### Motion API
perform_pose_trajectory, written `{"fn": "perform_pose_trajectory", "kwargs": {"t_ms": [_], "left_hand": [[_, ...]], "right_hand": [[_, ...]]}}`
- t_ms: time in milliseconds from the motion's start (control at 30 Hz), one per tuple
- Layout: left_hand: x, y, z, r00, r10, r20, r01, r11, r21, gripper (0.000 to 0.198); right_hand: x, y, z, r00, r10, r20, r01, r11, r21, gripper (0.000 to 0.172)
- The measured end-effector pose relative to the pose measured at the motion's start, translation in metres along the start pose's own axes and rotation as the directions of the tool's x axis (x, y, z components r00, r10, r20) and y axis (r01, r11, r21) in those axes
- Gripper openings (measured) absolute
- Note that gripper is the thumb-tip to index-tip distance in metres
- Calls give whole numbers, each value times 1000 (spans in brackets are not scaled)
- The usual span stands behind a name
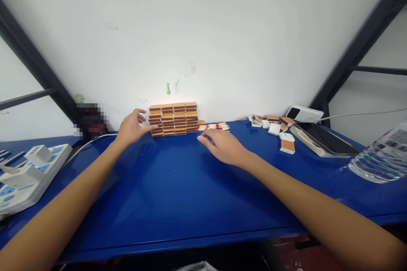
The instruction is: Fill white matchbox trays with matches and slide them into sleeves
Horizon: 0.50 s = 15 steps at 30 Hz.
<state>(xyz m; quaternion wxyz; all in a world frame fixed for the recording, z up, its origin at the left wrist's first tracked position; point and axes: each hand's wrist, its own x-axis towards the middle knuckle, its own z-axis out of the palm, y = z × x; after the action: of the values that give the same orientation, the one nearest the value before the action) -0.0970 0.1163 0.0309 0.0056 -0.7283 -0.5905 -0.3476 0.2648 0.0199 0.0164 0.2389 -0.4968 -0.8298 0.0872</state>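
A wall of matchboxes [174,119], stacked in several rows and columns, stands against the white wall. At its left side my left hand [129,128] is open, thumb and fingers spread. The thumb tip reaches the lower left boxes; whether it presses on them I cannot tell. My right hand [221,145] is just right of the stack, low over the blue table, palm down with the fingers loosely bent and the thumb apart. No object shows in it. Behind it lie loose matches [224,126] with red heads, and a single matchbox [201,122] beside the stack.
On the right are scattered matchboxes [287,147], a white power bank [304,114], a dark phone-like slab [324,137] and a clear plastic bottle [378,156]. A power strip [52,173] with plugs sits at the left of the blue table [165,203]. Cables run along the wall.
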Motion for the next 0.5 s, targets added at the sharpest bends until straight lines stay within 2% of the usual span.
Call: {"fn": "perform_pose_trajectory", "kwargs": {"t_ms": [100,167,200,267,333,400,433,500], "left_hand": [[-8,0,3,999,3,40,-7,994,110,86],[-15,7,5,995,91,-31,-81,970,228,85],[-19,13,6,982,174,-73,-145,943,301,78],[-25,27,9,940,332,-81,-271,868,416,48],[-28,45,15,895,444,39,-414,794,445,33],[-27,63,25,853,492,174,-513,731,449,33],[-26,71,31,845,483,232,-533,714,455,32],[-22,83,43,861,406,307,-508,723,469,26]], "right_hand": [[1,3,2,1000,6,12,-5,1000,-14,39],[2,5,3,999,15,30,-14,1000,-28,35],[2,6,4,999,19,43,-17,999,-35,33],[3,8,5,997,25,68,-22,998,-53,29],[4,10,6,996,28,79,-23,997,-69,27],[4,12,6,997,32,75,-25,996,-84,27],[5,12,6,997,34,72,-27,996,-89,27],[5,13,5,997,38,71,-31,995,-95,27]]}}
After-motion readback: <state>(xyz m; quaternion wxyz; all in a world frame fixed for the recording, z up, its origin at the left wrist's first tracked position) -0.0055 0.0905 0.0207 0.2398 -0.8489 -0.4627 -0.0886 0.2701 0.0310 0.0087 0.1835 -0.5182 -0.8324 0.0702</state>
